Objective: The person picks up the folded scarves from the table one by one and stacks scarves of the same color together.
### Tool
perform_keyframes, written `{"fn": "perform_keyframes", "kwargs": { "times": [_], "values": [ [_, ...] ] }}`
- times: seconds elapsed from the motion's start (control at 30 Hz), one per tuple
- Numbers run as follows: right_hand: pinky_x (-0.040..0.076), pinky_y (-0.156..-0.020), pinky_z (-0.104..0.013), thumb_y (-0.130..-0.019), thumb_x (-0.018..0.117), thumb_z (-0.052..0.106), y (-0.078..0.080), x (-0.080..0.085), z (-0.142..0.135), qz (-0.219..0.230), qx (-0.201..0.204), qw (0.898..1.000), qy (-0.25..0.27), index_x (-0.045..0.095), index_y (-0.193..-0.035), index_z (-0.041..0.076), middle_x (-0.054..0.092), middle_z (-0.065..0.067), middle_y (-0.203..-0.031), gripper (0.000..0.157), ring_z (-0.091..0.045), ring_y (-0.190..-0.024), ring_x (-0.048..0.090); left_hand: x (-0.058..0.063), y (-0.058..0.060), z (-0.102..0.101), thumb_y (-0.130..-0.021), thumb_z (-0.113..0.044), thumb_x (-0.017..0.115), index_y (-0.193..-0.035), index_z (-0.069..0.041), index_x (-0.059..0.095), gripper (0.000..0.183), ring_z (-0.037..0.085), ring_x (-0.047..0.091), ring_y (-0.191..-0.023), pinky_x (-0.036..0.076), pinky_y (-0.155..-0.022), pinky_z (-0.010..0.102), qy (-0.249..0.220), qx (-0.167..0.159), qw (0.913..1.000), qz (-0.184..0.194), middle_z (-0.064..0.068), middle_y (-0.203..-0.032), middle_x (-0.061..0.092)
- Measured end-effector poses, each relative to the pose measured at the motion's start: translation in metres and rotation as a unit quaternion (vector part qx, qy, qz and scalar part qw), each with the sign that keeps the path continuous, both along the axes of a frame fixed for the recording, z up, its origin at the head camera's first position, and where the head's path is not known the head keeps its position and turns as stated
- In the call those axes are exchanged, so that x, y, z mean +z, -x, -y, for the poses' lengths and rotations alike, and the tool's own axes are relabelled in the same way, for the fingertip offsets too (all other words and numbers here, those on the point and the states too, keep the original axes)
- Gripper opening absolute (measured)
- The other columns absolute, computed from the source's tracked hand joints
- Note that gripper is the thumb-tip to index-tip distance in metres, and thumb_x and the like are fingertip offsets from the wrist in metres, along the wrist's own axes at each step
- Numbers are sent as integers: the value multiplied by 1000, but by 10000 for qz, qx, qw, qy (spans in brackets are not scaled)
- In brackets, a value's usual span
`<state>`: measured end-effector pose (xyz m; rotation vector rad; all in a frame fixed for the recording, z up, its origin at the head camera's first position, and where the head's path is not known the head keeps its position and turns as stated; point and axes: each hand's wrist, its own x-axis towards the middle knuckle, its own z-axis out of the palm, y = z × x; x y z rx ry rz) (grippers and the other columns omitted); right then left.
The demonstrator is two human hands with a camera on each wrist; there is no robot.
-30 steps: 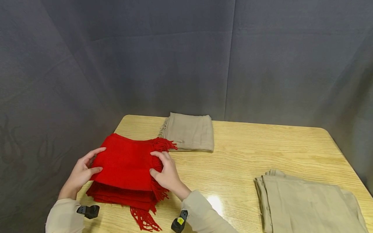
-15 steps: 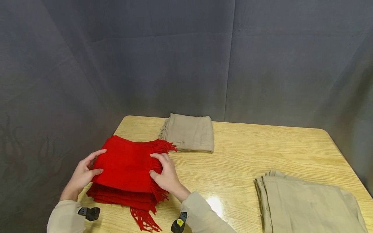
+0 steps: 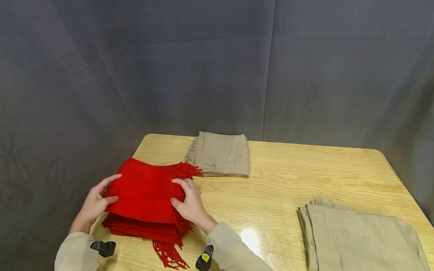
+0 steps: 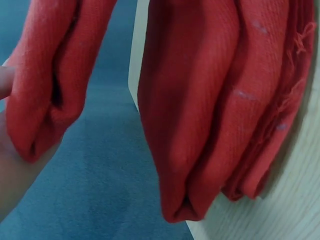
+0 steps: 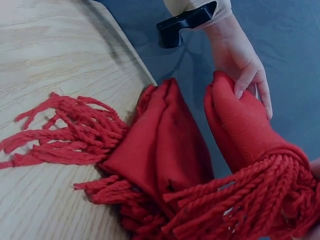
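Red folded cloth spans the two hands, its long axis running from grip to grip: the left hand pinches its plain end, the right hand its end with fringe, neither nearer. Just under the grips, red layers cover the table. Beyond the right grip lies a small beige cloth; well apart rightward, a larger beige cloth.
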<state>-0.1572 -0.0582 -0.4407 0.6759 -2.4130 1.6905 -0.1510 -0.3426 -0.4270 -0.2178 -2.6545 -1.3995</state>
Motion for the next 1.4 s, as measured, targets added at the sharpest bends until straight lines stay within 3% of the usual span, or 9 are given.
{"fn": "perform_keyframes", "kwargs": {
  "times": [0.47,0.63,0.73,0.87,1.03,1.13,1.23,1.33,1.4],
  "values": [
    [41,-87,-37,-76,63,-1,1,-13,7,-60,13,9997,-230,53,-122,7,49,-10,-114,48,-26,-105,48,-11,1,6,-74,17,52,-134,-1,39,64,-1,41,-100,37,-79,13,-34,50,9997,227,16,-127,42],
    [41,-86,-36,-77,63,0,1,-17,6,60,44,9994,-334,53,-123,8,49,-10,-113,47,-26,-105,48,-15,0,6,-76,15,52,-137,-3,35,66,25,37,-116,36,-86,26,41,116,9982,595,23,-137,32],
    [42,-86,-35,-78,63,1,0,-20,6,140,102,9990,-420,52,-124,7,49,-10,-112,47,-26,-104,48,-18,-1,7,-76,15,52,-137,-2,34,66,36,34,-118,37,-85,22,44,129,9974,701,24,-139,30],
    [42,-85,-34,-79,64,2,0,-22,7,181,144,9987,-463,52,-124,6,48,-10,-111,47,-25,-102,49,-23,-1,8,-77,14,53,-137,0,34,65,37,38,-113,37,-77,12,13,133,9976,682,26,-136,32],
    [43,-83,-32,-79,65,4,0,-25,7,266,144,9982,-517,51,-125,6,48,-9,-110,48,-23,-99,50,-26,0,10,-77,13,55,-137,1,34,64,32,41,-110,38,-76,14,78,187,9973,700,25,-134,34],
    [43,-83,-32,-79,66,7,0,-27,7,365,132,9973,-629,50,-126,7,47,-9,-110,49,-23,-99,50,-27,-1,12,-78,11,55,-137,1,34,64,30,40,-109,39,-81,22,117,238,9961,840,24,-135,34],
    [42,-85,-32,-79,67,10,0,-28,7,473,89,9958,-776,50,-126,7,47,-10,-112,50,-24,-101,50,-29,-3,14,-79,10,54,-138,2,31,64,35,38,-112,38,-89,40,6,255,9938,1079,27,-137,30],
    [42,-85,-33,-79,67,12,0,-30,6,537,68,9947,-870,50,-126,6,47,-11,-112,51,-26,-100,50,-31,-4,15,-79,11,53,-139,3,28,65,44,31,-117,29,-92,58,-135,229,9913,1288,30,-139,25],
    [43,-84,-34,-79,68,13,0,-31,4,580,71,9939,-934,49,-126,6,47,-12,-112,51,-26,-100,50,-34,-4,16,-79,10,54,-139,4,27,65,47,29,-119,26,-93,62,-136,205,9903,1368,32,-140,21]
  ]
}}
